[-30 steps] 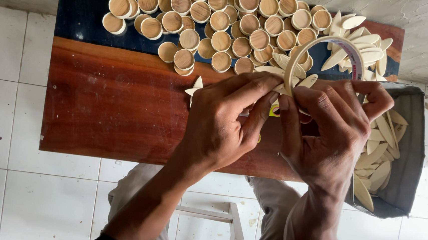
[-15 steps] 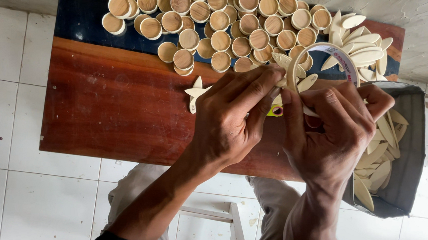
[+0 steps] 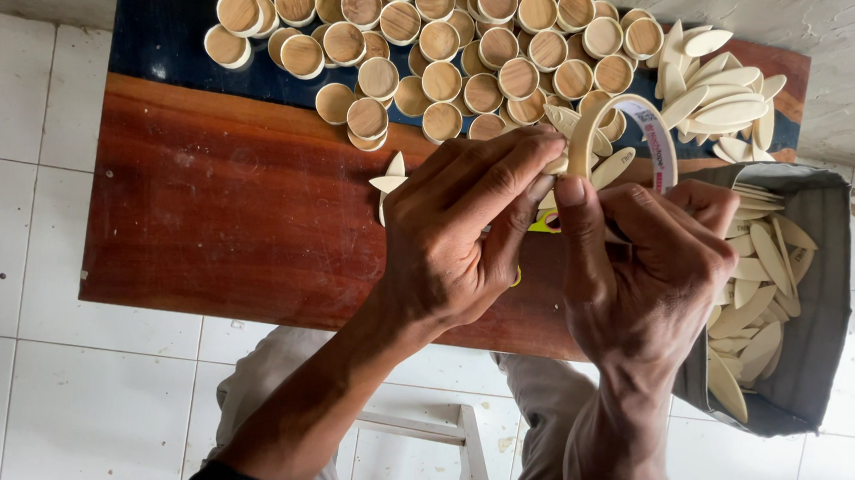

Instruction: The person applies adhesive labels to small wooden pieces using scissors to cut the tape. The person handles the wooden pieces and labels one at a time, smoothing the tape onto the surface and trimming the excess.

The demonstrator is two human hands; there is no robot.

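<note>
Both your hands meet over the red board (image 3: 209, 215): left hand (image 3: 458, 227) and right hand (image 3: 646, 265) pinch a cluster of pale wooden petals (image 3: 594, 146), its curved band (image 3: 655, 136) arching up-right, nearer your right.

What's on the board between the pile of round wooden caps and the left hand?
In the head view, a few pale petal-shaped pieces lie just beside the left hand, below the round caps. Otherwise that stretch of the board is bare.

Round wooden caps (image 3: 441, 41) are lying heaped at twelve o'clock on the wooden board (image 3: 219, 215); a grey bag (image 3: 813, 297) is sitting at three o'clock.
</note>
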